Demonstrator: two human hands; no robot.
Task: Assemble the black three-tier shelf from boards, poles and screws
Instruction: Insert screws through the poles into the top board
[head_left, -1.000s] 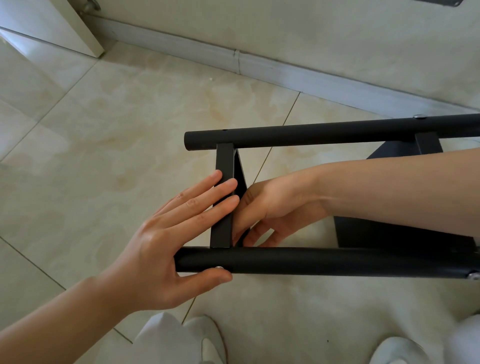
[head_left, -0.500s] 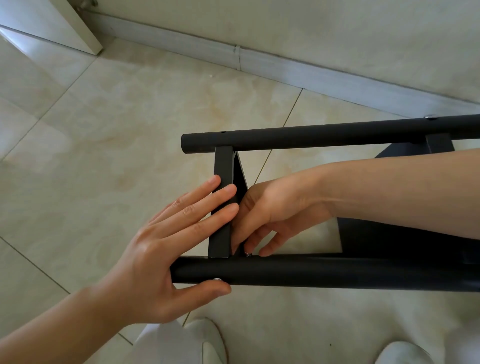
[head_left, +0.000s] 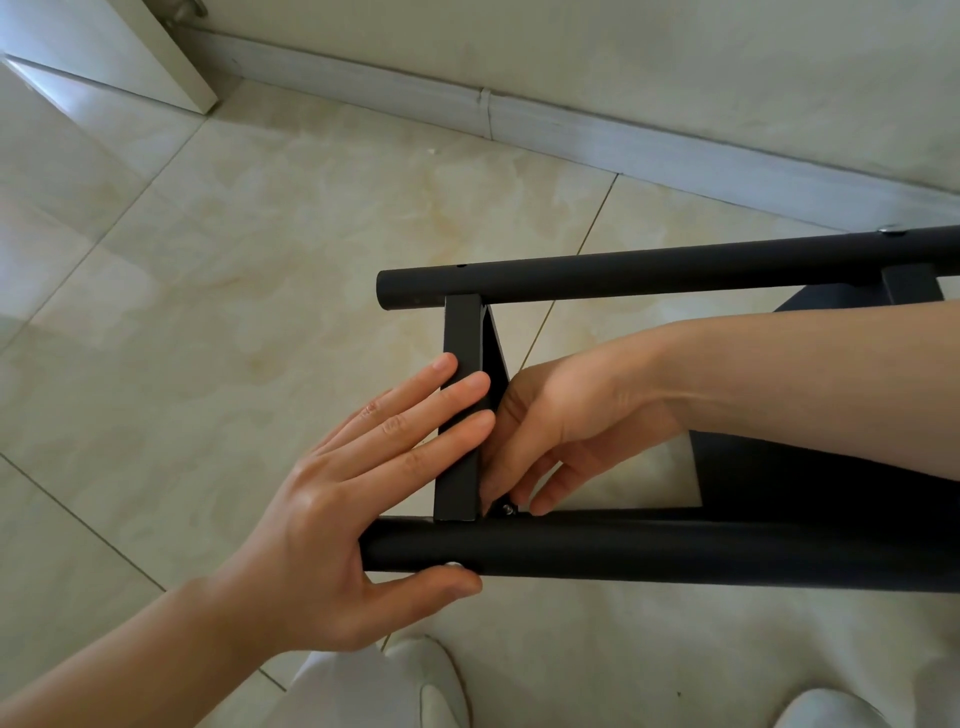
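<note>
Lower now, the right hand (head_left: 566, 431) pinches a screw (head_left: 508, 510) beside the flat, bracing left hand (head_left: 363, 483); slipping could drop it.

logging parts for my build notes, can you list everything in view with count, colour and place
poles: 2, black, lying level above the floor; near pole low in view, far pole above it
end board: 1, black, edge-on between the two poles at their left ends
second board: 1, black, at right, mostly behind the forearm
screws: 3 seen, silver; one in the near pole by the thumb, one at the board's inner corner, one on the far pole at right
floor: beige tiles
skirting: 1, pale grey, along the wall
door edge: 1, white, top left
shoes: 2, white, bottom edge
left hand: fingers flat on the end board, thumb under the near pole
right hand: fingertips pinching at the inner corner screw
</note>
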